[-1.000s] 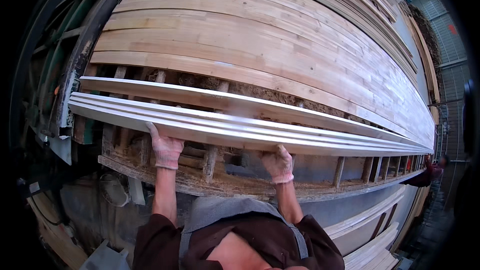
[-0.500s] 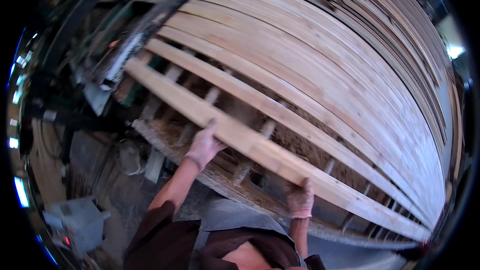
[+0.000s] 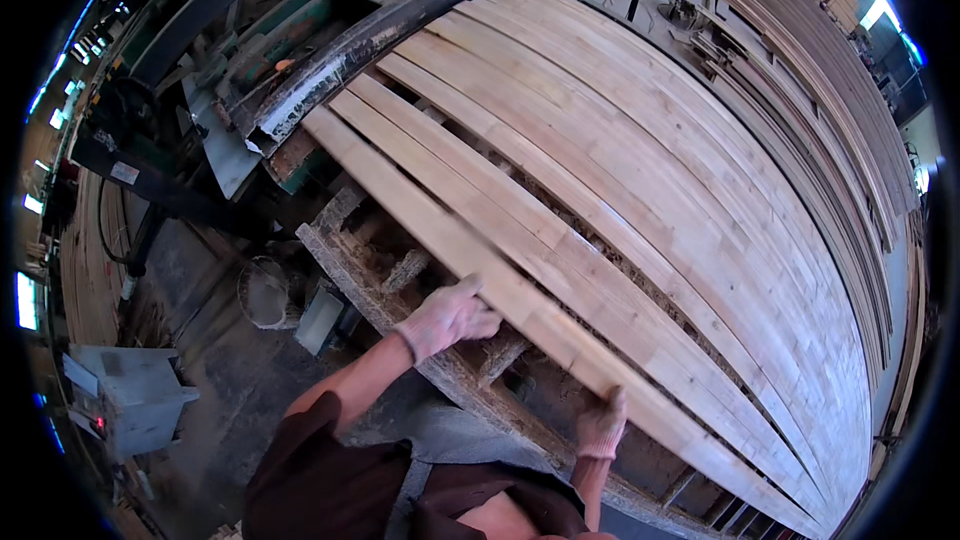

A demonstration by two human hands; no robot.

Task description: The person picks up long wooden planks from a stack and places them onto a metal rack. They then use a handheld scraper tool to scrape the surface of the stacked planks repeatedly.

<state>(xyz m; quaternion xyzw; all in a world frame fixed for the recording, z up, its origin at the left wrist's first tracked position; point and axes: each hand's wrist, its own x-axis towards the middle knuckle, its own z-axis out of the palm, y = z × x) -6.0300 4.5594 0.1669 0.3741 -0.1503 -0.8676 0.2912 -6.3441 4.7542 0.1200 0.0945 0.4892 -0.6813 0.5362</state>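
Nearest long pale wooden plank [image 3: 470,250] lies at the near edge of the stack of long wooden boards [image 3: 660,170], on the rough slatted wooden frame [image 3: 400,270]. Green metal machine [image 3: 300,30] behind-left. Grey metal box [image 3: 130,400] on floor, far left.

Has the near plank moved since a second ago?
Yes. The plank stood on edge then; now it lies flat on the frame beside the laid boards, left hand and right hand gripping its near edge.
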